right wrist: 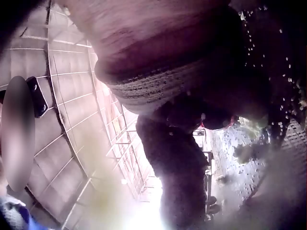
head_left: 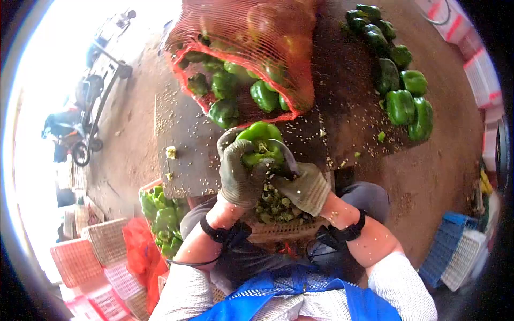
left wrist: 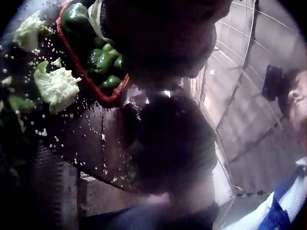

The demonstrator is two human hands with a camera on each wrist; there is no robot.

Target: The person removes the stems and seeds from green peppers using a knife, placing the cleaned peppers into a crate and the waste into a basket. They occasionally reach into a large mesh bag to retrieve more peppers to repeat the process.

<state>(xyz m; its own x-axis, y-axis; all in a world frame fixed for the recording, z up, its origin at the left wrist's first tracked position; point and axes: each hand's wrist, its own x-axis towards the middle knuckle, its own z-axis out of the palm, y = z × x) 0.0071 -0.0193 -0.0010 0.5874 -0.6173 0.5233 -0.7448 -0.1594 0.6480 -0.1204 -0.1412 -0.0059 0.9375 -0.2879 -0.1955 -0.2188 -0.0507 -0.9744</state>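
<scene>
My gloved left hand (head_left: 235,174) grips a green bell pepper (head_left: 262,134) over the table's near edge. Its opened end faces up, with pale core and seeds showing inside. In my gloved right hand (head_left: 305,187) is a knife with a curved, shiny blade (head_left: 289,155), held against the pepper's right side; the handle is hidden in the glove. Just beyond, more green peppers (head_left: 222,84) spill toward the mouth of a red mesh bag (head_left: 241,32). Both hands are dark shapes in the wrist views.
Seeds and scraps litter the dark table (head_left: 348,128). Whole peppers (head_left: 400,107) line its right side. Between my knees stands a basket (head_left: 278,231) of cut cores. A crate of green peppers (head_left: 166,219) is at left; stacked blue and white crates (head_left: 450,246) stand at right.
</scene>
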